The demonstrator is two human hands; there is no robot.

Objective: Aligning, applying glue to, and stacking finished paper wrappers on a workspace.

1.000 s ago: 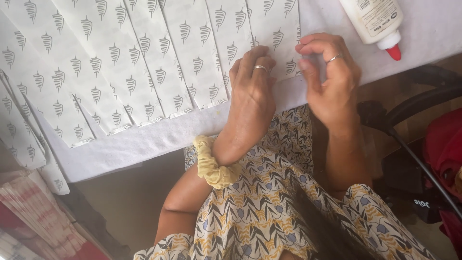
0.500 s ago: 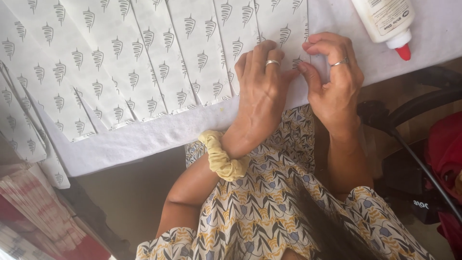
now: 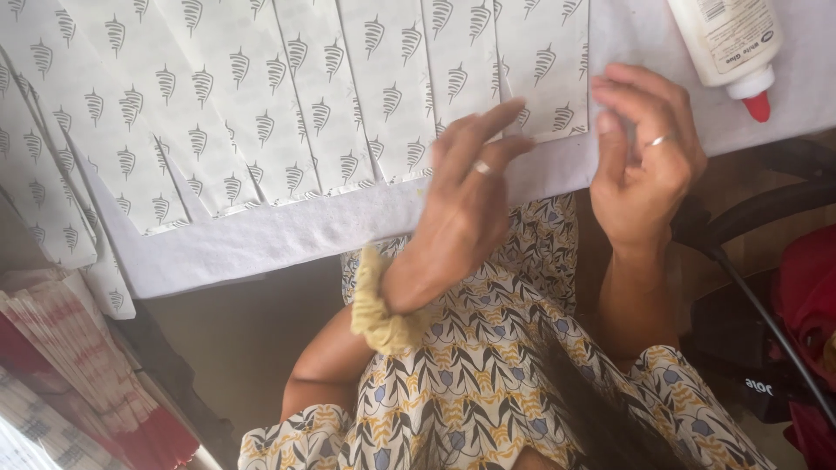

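Several white paper strips (image 3: 287, 96) printed with small dark leaf motifs lie side by side, overlapping, on a white sheet (image 3: 287, 231) at the table's near edge. My left hand (image 3: 466, 196), a ring on one finger and a yellow scrunchie on the wrist, hovers with fingers spread just over the near edge of the rightmost strip (image 3: 544, 65). My right hand (image 3: 644, 157), also ringed, is beside that strip's right edge, its thumb and fingertips pinched close together; I cannot tell whether paper is between them.
A white glue bottle (image 3: 727, 43) with a red tip lies at the top right. A stack of red and white printed paper (image 3: 83, 365) sits at the lower left. A black cable and red cloth (image 3: 805, 296) are at the right.
My left hand lifted off the strip and drew back toward me, fingers spreading. My right hand pulled slightly right, away from the strip's edge.
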